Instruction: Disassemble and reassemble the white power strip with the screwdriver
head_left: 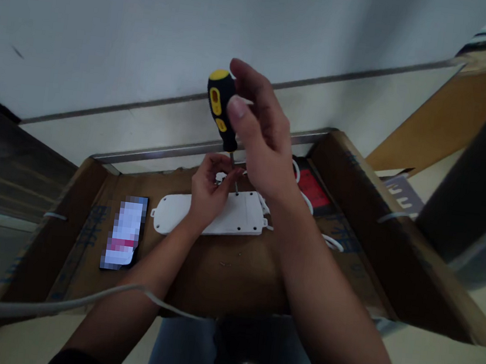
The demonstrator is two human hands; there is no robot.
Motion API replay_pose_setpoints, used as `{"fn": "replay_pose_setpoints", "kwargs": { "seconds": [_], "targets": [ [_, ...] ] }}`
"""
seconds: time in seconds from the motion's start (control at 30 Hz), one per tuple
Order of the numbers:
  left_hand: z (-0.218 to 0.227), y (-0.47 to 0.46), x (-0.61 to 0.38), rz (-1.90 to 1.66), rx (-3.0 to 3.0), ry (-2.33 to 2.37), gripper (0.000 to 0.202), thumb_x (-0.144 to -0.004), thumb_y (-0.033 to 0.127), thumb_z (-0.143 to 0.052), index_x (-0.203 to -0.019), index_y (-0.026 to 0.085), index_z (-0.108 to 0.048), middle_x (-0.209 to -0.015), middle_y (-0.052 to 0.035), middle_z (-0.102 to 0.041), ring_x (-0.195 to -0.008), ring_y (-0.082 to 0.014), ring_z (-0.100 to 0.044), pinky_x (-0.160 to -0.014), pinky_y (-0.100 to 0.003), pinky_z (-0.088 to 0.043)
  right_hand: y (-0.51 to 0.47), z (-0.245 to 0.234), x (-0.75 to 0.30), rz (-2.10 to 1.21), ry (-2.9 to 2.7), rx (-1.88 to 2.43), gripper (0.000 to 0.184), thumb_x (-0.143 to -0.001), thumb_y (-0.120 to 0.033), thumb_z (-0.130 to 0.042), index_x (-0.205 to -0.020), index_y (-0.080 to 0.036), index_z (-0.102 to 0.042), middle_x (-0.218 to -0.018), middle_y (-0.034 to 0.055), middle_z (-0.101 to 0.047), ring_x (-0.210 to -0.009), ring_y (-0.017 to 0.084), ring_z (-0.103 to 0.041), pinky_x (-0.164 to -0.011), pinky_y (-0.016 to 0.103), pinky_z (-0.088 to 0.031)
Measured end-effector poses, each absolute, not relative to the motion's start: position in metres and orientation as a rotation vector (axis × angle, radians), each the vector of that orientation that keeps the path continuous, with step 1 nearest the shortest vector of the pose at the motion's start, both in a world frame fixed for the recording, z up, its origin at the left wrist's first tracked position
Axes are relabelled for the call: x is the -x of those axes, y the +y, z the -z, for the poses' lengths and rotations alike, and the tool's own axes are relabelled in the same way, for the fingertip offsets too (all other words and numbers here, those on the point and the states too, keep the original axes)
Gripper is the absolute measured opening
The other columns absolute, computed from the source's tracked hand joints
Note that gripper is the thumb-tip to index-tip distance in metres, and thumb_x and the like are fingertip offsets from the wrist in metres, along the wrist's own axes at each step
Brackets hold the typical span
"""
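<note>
Pinches screwdriver [221, 104] by its shaft with left hand [208, 192]; holds right hand [269, 147] loosely open beside the handle, at four o'clock; rests tip on white casing [242, 214], at six o'clock.

Dim, greyish light; soft blur, wide-angle stretching at edges

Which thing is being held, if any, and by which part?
A black-and-yellow screwdriver: the left grip pinches its thin metal shaft; the right grip is loosely curled at its handle, hold unclear.
</note>
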State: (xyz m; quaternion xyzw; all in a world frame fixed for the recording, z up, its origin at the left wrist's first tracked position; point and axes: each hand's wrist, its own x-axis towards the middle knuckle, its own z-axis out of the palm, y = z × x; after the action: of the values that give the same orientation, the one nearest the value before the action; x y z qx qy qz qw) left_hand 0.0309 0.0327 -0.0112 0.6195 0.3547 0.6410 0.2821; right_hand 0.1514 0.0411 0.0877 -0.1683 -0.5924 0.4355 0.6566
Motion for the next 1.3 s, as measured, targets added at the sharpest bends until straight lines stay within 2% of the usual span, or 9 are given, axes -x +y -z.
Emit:
{"fn": "replay_pose_setpoints", "kwargs": {
  "seconds": [0.1, 0.37, 0.47, 0.57, 0.67, 0.83, 1.07, 1.17, 1.3],
  "targets": [
    [0.009, 0.033, -0.029, -1.645, -1.690, 0.964, 0.045, -0.087, 0.059, -0.081, -0.089, 0.021, -0.059, -0.080, 0.0010, -0.068, -0.076, -0.0102, -0.069, -0.071, -0.022, -0.055, 0.041, -0.088, -0.155, -1.069, -1.446, 0.338, 0.046, -0.102, -0.060, -0.054, -0.121, -0.020, -0.067, -0.124, 0.0027, -0.070, -0.116, 0.010, -0.066, -0.102, 0.022, -0.054],
    [-0.005, 0.026, -0.009, -1.219, -1.917, 0.972, 0.034, -0.094, 0.053, -0.074, -0.103, 0.020, -0.072, -0.099, -0.0074, -0.080, -0.092, -0.0164, -0.075, -0.082, -0.028, -0.059, 0.039, -0.087, -0.153, -0.819, -1.298, 0.469, 0.047, -0.081, -0.047, -0.087, -0.093, -0.022, -0.049, -0.088, -0.0016, -0.054, -0.079, 0.009, -0.049, -0.073, 0.025, -0.044],
    [-0.005, 0.027, -0.004, -1.128, -1.921, 1.040, 0.030, -0.089, 0.049, -0.080, -0.096, 0.019, -0.075, -0.093, -0.0069, -0.080, -0.086, -0.0169, -0.075, -0.076, -0.028, -0.059, 0.035, -0.091, -0.156, -0.777, -1.334, 0.544, 0.051, -0.082, -0.055, -0.084, -0.106, -0.023, -0.051, -0.100, 0.0012, -0.060, -0.087, 0.010, -0.055, -0.079, 0.024, -0.050],
    [0.000, 0.031, -0.004, -1.201, -1.858, 1.053, 0.032, -0.087, 0.050, -0.082, -0.084, 0.019, -0.075, -0.084, -0.0063, -0.079, -0.078, -0.0170, -0.073, -0.072, -0.029, -0.059, 0.030, -0.095, -0.162, -0.835, -1.454, 0.461, 0.056, -0.094, -0.060, -0.069, -0.132, -0.023, -0.053, -0.133, 0.0054, -0.063, -0.119, 0.013, -0.062, -0.100, 0.024, -0.054],
    [0.003, 0.034, -0.004, -1.219, -1.817, 1.015, 0.034, -0.084, 0.052, -0.084, -0.080, 0.019, -0.076, -0.085, -0.0068, -0.080, -0.079, -0.0178, -0.074, -0.075, -0.031, -0.061, 0.028, -0.096, -0.165, -0.932, -1.520, 0.327, 0.046, -0.104, -0.060, -0.055, -0.129, -0.021, -0.060, -0.141, 0.0037, -0.063, -0.133, 0.012, -0.060, -0.116, 0.025, -0.050],
    [0.004, 0.034, -0.005, -1.216, -1.811, 1.032, 0.037, -0.086, 0.056, -0.081, -0.084, 0.019, -0.078, -0.087, -0.0078, -0.080, -0.078, -0.0171, -0.074, -0.072, -0.031, -0.061, 0.028, -0.098, -0.160, -0.893, -1.410, 0.365, 0.037, -0.100, -0.056, -0.064, -0.111, -0.020, -0.064, -0.108, 0.0008, -0.071, -0.101, 0.010, -0.066, -0.090, 0.024, -0.053],
    [0.003, 0.035, -0.008, -1.224, -1.795, 1.079, 0.040, -0.077, 0.055, -0.089, -0.075, 0.019, -0.071, -0.074, -0.0040, -0.075, -0.066, -0.0139, -0.066, -0.063, -0.027, -0.056, 0.019, -0.100, -0.157, -0.626, -1.360, 0.450, 0.038, -0.098, -0.047, -0.068, -0.091, -0.021, -0.041, -0.086, -0.0015, -0.053, -0.079, 0.008, -0.047, -0.077, 0.022, -0.046],
    [0.003, 0.036, -0.009, -1.232, -1.743, 1.050, 0.038, -0.078, 0.049, -0.089, -0.070, 0.019, -0.066, -0.076, -0.0044, -0.076, -0.071, -0.0149, -0.069, -0.069, -0.029, -0.058, 0.025, -0.104, -0.162, -0.770, -1.410, 0.390, 0.031, -0.096, -0.038, -0.068, -0.107, -0.016, -0.049, -0.106, 0.0008, -0.058, -0.088, 0.005, -0.049, -0.086, 0.018, -0.046],
    [0.004, 0.035, -0.009, -1.190, -1.711, 1.017, 0.034, -0.079, 0.041, -0.088, -0.072, 0.019, -0.063, -0.085, -0.0063, -0.079, -0.083, -0.0165, -0.076, -0.079, -0.032, -0.061, 0.046, -0.120, -0.171, -1.079, -1.556, 0.108, 0.060, -0.094, -0.049, -0.068, -0.138, -0.016, -0.045, -0.157, 0.0029, -0.044, -0.136, 0.005, -0.050, -0.108, 0.011, -0.049]
  ]
}}
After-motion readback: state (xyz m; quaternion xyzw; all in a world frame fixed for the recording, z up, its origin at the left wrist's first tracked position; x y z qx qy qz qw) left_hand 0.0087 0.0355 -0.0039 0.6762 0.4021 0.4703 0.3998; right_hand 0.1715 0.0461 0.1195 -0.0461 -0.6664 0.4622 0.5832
